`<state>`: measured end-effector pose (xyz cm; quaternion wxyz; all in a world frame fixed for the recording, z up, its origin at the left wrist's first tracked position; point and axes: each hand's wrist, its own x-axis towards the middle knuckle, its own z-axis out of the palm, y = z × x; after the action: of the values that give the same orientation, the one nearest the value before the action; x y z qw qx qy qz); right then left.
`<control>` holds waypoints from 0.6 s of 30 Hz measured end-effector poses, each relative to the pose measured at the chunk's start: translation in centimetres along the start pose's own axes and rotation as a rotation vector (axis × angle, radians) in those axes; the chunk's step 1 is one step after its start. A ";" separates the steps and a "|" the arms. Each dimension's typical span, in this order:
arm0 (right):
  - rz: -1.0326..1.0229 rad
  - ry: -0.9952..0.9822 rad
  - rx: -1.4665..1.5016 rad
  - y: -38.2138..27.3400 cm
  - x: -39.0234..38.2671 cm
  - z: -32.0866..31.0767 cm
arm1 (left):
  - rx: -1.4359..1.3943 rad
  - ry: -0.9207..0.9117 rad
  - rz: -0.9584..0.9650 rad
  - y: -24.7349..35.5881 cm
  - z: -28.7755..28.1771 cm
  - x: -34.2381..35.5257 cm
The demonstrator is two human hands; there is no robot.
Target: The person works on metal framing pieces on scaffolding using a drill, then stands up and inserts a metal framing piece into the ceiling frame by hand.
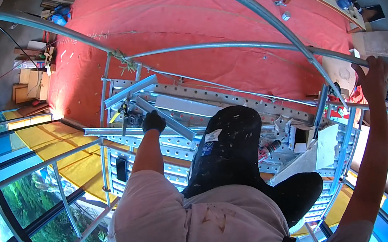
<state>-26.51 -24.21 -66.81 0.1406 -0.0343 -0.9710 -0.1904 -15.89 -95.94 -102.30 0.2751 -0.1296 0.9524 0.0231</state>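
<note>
So you've got a lot of metal around you up there. Your left hand (153,121), in a dark glove, has its fingers curled in at the slanting metal channel (174,124), but I can't tell if it's actually clamped on it or just resting there. Your right hand (375,74) is bare and wrapped round a scaffold tube (263,45), smooth, round and grey, bowed by the lens.

That slanting channel is long, straight and silvery-blue with crisp folded edges, and it lies on the deck (242,100) just ahead of your knee. The deck itself is metal, punched with rows of round holes.

Counting up: I make it two hands, one slanting channel, one short strip (131,91) of similar metal lying beyond it, one flat dark rectangle (121,169) off to your left, and one dark cylinder with some red on it (270,149) by your knee. One open cardboard box (303,133) sits further right. Below you there's a wrinkled, matte red floor covering (162,23), plus one cluttered bench (325,2) at upper right, too small to count the stuff on it
</note>
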 end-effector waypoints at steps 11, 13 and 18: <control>-0.066 0.019 -0.030 0.8 -0.1 0.8 | 0.174 0.286 0.631 6.4 1.1 3.6; -0.038 0.004 -0.055 0.6 -0.2 0.6 | 0.207 0.336 0.645 8.1 1.8 3.2; -0.040 -0.031 -0.050 1.7 -0.2 0.8 | 0.295 0.180 0.683 9.2 1.3 4.1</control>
<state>-26.35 -22.29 -66.99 0.1207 -0.0215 -0.9685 -0.2169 -20.95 -87.91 -105.78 0.1825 0.2348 0.9541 -0.0353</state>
